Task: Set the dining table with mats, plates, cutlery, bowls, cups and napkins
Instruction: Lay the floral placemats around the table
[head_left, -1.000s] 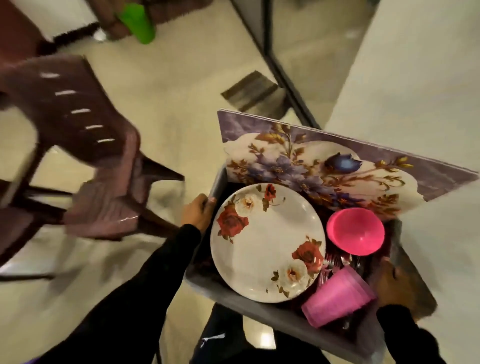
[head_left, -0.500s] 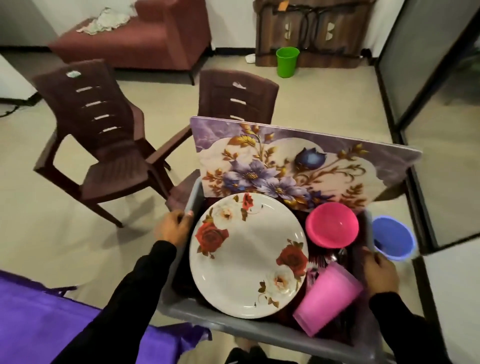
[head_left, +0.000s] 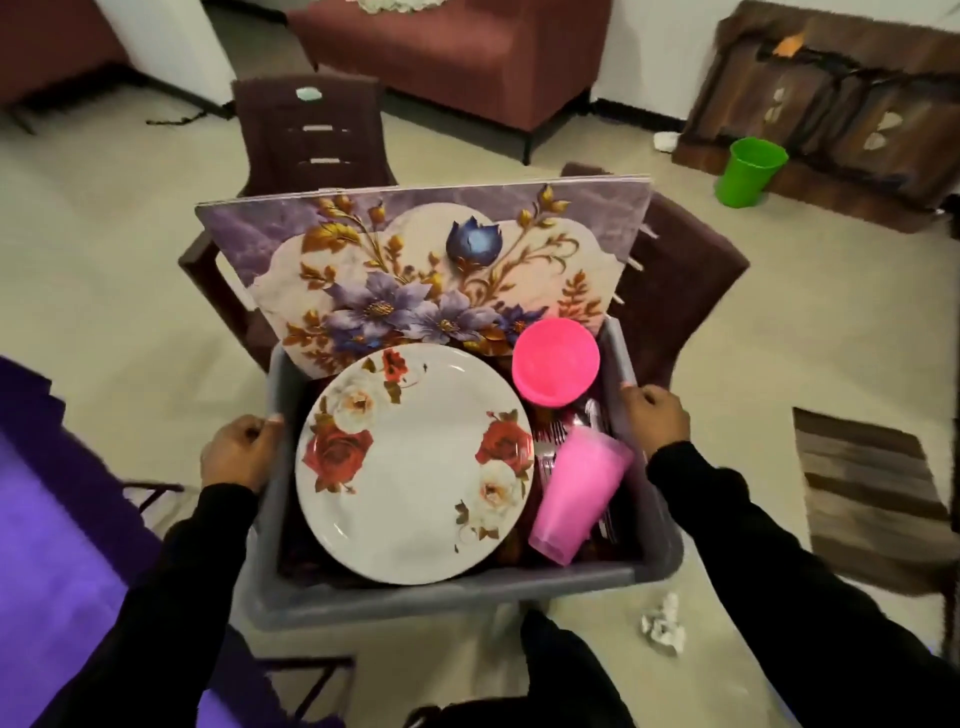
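While left hand (head_left: 240, 451) and right hand (head_left: 655, 418) grip the grey tub (head_left: 447, 597) rims, floral plate (head_left: 415, 462) (tilted) rests inside.

no readable text, labels, brands or numbers anywhere, only floral prints with no lettering

Left grip (head_left: 240, 457) curled; right grip (head_left: 655, 418) curled; black-sleeved forearms extended

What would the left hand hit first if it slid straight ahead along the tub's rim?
Probably the floral mat leaning at the tub's far end; the left hand grips the left rim. Depth is unclear, so it might pass beside it.
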